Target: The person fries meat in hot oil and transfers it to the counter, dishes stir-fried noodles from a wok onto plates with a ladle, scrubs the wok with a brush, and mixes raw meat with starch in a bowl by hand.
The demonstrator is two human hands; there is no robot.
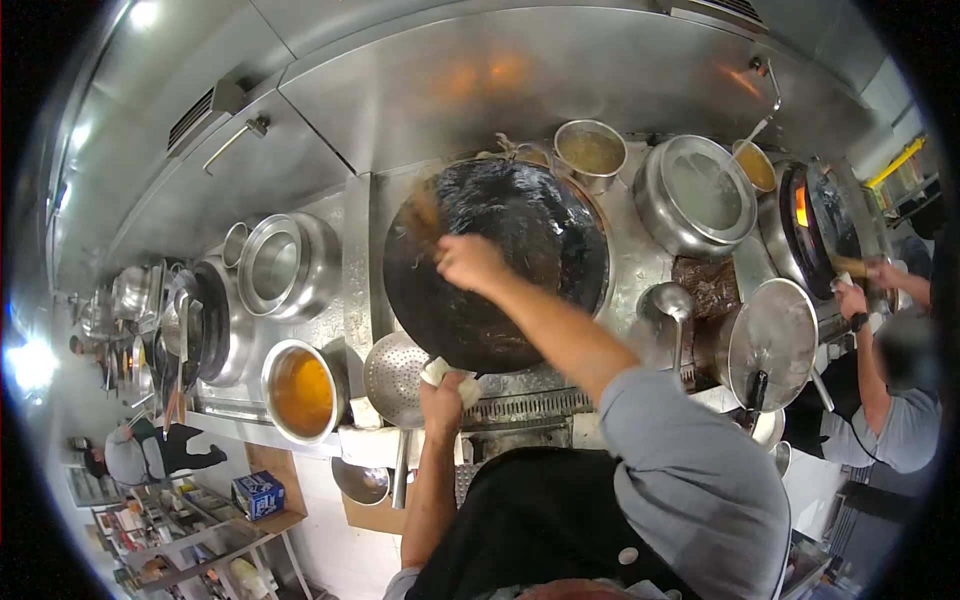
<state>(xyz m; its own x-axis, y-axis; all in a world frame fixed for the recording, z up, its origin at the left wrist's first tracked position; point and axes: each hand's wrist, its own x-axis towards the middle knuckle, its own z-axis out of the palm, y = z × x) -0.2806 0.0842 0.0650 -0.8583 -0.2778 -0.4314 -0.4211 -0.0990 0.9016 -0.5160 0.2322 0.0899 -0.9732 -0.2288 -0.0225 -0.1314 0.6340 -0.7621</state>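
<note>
Brush, long and brown, clamped in our right fingers, points away-left over the round black wok, our left fingers gripping white cloth.

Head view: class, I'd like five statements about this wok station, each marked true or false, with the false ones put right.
1. The left hand grips a white cloth by the near edge of the large wok. True.
2. The right hand is empty. False: the right hand holds a brown brush-like tool, blurred, over the wok.
3. The perforated strainer lies inside the wok. False: the perforated strainer is outside it, near the left hand.
4. Orange liquid sits in a metal pot left of the wok. True.
5. No flame shows anywhere. False: an orange flame shows toward the right.
</note>
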